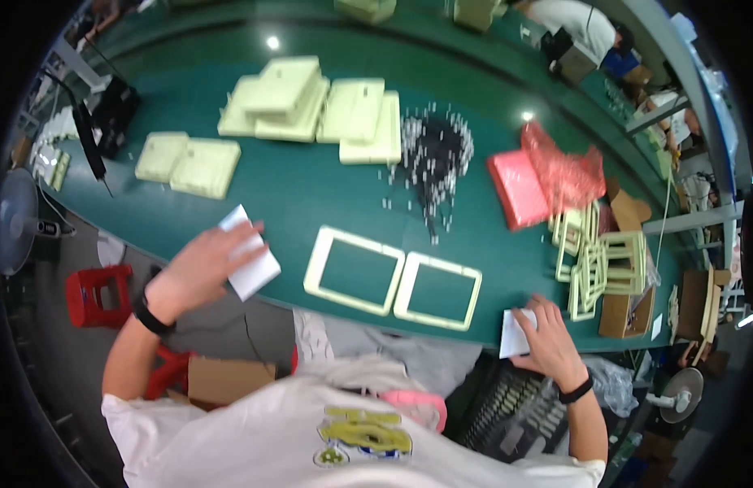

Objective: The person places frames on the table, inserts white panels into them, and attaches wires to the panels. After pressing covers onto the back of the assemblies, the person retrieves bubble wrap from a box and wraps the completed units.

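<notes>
Your left hand (199,268) rests at the near edge of the green counter (295,191), fingers closed over a white sheet (253,259) that sticks out past them to the right and the far side. Your right hand (551,337) sits at the near right edge of the counter, fingers curled on a smaller white sheet (515,333) that shows on the left of the hand. The two hands are well apart.

Between them, on the counter just in front of you, lie two pale yellow rectangular frames side by side: the left frame (354,271) and the right frame (438,290), their inner edges touching or nearly so. Farther right, near your right hand, a loose heap of the same pale frames (600,260) stands beside a brown cardboard box (624,313).

On the far side lie stacks of pale yellow flat panels (311,110), with two more panels (189,161) to the left. A scatter of small grey and white parts (436,159) lies at centre, and to its right a pink tray (519,189) with a red plastic bag (563,175).
</notes>
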Available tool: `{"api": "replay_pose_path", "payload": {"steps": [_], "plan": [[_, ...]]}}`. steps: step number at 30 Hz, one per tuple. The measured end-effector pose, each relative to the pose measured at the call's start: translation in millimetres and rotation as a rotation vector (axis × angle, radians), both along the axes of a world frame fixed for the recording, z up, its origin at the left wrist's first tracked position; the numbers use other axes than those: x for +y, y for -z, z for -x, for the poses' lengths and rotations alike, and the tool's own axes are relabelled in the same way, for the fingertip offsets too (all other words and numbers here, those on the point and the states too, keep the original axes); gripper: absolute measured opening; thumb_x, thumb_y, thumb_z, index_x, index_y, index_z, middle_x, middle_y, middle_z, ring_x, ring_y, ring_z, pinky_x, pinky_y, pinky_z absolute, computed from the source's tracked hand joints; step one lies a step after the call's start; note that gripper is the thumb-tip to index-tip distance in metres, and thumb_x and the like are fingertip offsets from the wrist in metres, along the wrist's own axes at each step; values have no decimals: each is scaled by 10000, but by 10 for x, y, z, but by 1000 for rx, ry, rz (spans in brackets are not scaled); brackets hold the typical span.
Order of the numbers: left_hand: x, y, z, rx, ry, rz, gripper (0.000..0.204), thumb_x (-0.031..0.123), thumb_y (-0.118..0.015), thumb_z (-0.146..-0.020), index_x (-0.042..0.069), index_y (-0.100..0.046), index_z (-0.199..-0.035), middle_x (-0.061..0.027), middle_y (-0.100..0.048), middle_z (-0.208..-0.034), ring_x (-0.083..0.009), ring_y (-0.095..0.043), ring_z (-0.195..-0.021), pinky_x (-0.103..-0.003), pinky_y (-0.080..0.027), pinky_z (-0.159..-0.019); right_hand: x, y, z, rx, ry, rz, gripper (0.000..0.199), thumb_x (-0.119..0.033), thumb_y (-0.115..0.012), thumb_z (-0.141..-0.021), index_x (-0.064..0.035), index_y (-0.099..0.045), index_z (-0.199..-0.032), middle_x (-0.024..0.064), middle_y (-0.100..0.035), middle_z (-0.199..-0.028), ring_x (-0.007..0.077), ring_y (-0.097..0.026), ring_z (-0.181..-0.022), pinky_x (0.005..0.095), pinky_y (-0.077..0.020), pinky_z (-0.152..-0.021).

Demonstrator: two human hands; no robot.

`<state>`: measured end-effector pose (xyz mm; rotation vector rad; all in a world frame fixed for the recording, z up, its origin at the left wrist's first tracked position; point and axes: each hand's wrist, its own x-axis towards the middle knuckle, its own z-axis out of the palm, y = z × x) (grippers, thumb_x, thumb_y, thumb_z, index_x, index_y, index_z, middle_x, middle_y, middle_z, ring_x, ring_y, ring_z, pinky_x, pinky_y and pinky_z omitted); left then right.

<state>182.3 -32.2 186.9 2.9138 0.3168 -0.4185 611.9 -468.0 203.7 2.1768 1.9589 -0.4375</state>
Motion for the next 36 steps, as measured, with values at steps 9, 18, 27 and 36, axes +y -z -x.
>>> {"api": "replay_pose_path", "payload": {"steps": [9, 18, 27, 36], "plan": [[-89, -19, -27, -68, 120, -89, 928, 126, -953, -615, 148, -581, -1465, -149, -574, -1362, -353, -540, -1385, -522, -344, -1303, 918, 48, 634, 197, 77, -295, 936, -321, -935, -741, -39, -511, -1527, 235, -505, -1477, 433, -523, -1334, 516, -460, -1106], [-77, -274, -183, 18, -184, 268, 972, 187, -972, -597, 78, -561, -1471, -188, -497, -1354, -404, -541, -1312, -487, -445, -1192, 1313, 422, 697, 170, -70, -353, 788, -369, -897, -807, -16, -595, -1444, 155, -542, -1528, 365, -530, -1360, 492, -458, -1071], [-718, -12, -1134, -230, 84, 255, 959, 228, -963, -679, -5, -534, -1505, -223, -495, -1423, -403, -552, -1272, -495, -485, -1097, 1320, 465, 771, 171, -118, -400, 747, -368, -879, -836, -16, -609, -1436, 156, -542, -1556, 342, -532, -1379, 485, -456, -1077], [-783, 193, -1410, -159, 77, 232, 934, 267, -978, -678, -33, -568, -1462, -220, -497, -1463, -394, -547, -1271, -491, -476, -1088, 1360, 516, 815, 110, -159, -381, 724, -405, -838, -875, -7, -609, -1435, 155, -532, -1582, 351, -519, -1374, 534, -462, -1054]]}}
